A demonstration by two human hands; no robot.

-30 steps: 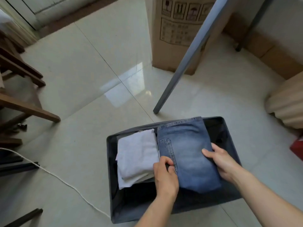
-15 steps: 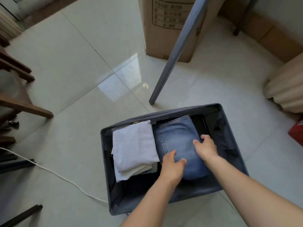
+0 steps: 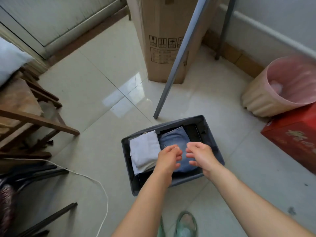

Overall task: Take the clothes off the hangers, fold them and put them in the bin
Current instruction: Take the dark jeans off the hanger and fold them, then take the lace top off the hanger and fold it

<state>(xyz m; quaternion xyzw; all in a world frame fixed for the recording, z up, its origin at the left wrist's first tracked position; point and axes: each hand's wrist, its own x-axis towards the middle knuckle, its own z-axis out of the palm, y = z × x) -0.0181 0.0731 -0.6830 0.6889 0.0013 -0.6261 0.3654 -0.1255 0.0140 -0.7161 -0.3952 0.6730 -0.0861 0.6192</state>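
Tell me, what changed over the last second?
The left hand and right hand lowered the jeans into the bin, let go and lifted off, empty. The white cloth and the bin stayed put.

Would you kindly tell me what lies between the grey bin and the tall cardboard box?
In the head view, the foot of a slanted grey pole stands between the bin and the cardboard box.

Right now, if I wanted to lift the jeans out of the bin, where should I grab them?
Probably by the right long edge, coming down from above: the jeans lie flat and folded, a dark gap separates that edge from the bin wall, and the white cloth lies close along the left edge.
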